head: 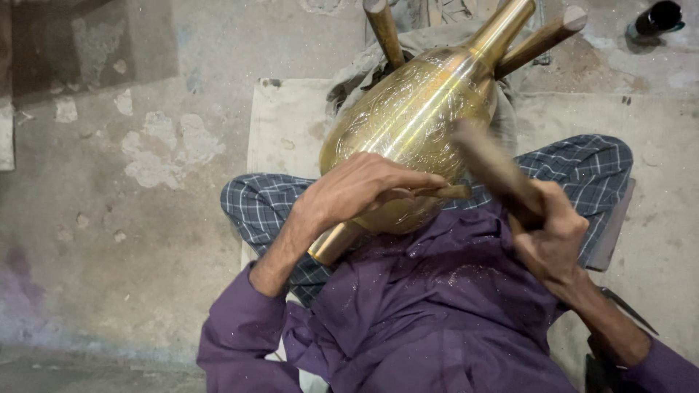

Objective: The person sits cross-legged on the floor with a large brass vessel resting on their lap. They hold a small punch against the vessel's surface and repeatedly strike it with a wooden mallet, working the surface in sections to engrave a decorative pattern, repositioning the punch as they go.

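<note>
A brass vase, round-bellied and covered in fine engraved pattern, lies tipped across the seated person's lap, its long axis running from the narrow neck up at the far right down to the foot near the left forearm. The neck rests between wooden pegs that rise from a cloth-padded support beyond the knees. The left hand lies over the near side of the belly, its fingers closed around a thin chisel whose shaft lies almost flat and points to the right, along the vase's lower curve. Just to the right of that chisel end, the right hand is clenched on the handle of a wooden mallet, blurred, with its head hanging close above the chisel and against the vase's flank. So the left hand is the one touching the vase, and the mallet sits between the right hand and the metal. Bright metal specks dust the purple shirt, checked cloth covers the legs, and a pale mat lies on the worn concrete floor.
</note>
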A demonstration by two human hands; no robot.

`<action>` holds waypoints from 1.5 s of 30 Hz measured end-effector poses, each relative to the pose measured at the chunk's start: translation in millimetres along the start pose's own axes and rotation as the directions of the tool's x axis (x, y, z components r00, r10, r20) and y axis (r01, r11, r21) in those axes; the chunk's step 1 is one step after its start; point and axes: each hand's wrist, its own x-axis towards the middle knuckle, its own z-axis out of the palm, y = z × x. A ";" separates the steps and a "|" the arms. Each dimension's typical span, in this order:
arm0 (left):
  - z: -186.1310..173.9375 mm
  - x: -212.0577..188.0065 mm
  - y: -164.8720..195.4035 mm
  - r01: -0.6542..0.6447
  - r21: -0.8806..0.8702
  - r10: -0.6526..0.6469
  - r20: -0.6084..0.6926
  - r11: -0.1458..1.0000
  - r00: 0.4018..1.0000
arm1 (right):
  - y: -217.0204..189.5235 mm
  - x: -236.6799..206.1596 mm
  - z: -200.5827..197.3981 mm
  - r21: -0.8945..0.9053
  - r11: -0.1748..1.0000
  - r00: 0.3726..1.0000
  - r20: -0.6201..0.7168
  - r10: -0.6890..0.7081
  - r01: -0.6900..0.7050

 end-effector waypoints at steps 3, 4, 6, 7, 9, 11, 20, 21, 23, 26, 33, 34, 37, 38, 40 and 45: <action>-0.6 -4.6 1.4 -0.040 -0.016 0.038 -0.097 0.999 0.995 | 4.0 4.2 0.1 0.119 0.993 0.999 -0.042 0.011 -0.006; -1.2 -7.8 0.8 -0.076 -0.011 0.074 -0.127 0.997 0.989 | 5.4 7.3 -2.3 0.009 1.000 0.999 0.050 0.015 -0.015; -0.1 -12.7 0.5 -0.166 -0.009 0.157 -0.290 0.986 0.944 | 7.7 15.5 -10.1 -0.157 0.988 0.988 0.150 0.036 -0.012; 3.1 -17.0 1.3 -0.223 -0.006 0.201 -0.407 0.975 0.891 | 7.4 18.5 -15.0 -0.210 0.978 0.986 0.155 0.054 -0.020; 9.0 -19.4 1.3 -0.229 -0.121 0.120 -0.572 0.966 0.811 | 7.4 31.5 -22.6 -0.246 0.969 0.983 0.169 0.069 -0.026; 17.1 -22.2 0.6 -0.116 -0.392 -0.158 -0.599 0.912 0.785 | 3.8 43.1 -29.7 -0.203 0.978 0.975 0.205 0.086 -0.043; 30.1 -17.2 -8.8 -0.161 -0.404 -0.208 -0.726 0.901 0.656 | -30.0 113.9 -55.1 -0.545 0.824 0.847 0.503 0.173 0.156; 30.1 -17.8 -9.6 -0.162 -0.418 -0.220 -0.724 0.894 0.654 | -34.9 122.6 -56.1 -0.620 0.748 0.798 0.564 0.212 0.239; 33.7 -12.7 -2.9 -0.165 -0.448 -0.244 -0.717 0.879 0.653 | -40.4 136.8 -68.3 -0.714 0.565 0.691 0.651 0.315 0.414; 32.7 -10.1 -0.9 -0.151 -0.449 -0.257 -0.721 0.881 0.643 | -49.8 149.6 -82.0 -0.693 0.623 0.767 0.602 0.222 0.363; 28.7 -3.2 9.0 -0.100 -0.399 -0.254 -0.737 0.911 0.626 | -77.1 177.7 -105.4 -0.598 0.664 0.819 0.573 -0.039 0.450; 23.9 -4.0 11.5 -0.101 -0.405 -0.256 -0.732 0.909 0.631 | -84.6 182.6 -111.7 -0.619 0.570 0.794 0.599 -0.100 0.539; 19.0 -3.4 14.1 -0.098 -0.470 -0.292 -0.684 0.877 0.668 | -98.5 189.8 -108.9 -0.598 0.622 0.818 0.561 -0.124 0.505; 18.0 -3.8 14.8 -0.094 -0.501 -0.310 -0.660 0.860 0.684 | -102.5 191.2 -107.3 -0.570 0.693 0.842 0.530 -0.102 0.442; 16.7 -2.7 16.2 -0.114 -0.487 -0.297 -0.684 0.866 0.666 | -106.9 195.1 -109.6 -0.678 0.461 0.760 0.649 0.013 0.572; 14.1 3.5 17.8 -0.107 -0.449 -0.276 -0.702 0.887 0.657 | -110.4 201.9 -111.8 -0.594 0.630 0.821 0.556 -0.128 0.501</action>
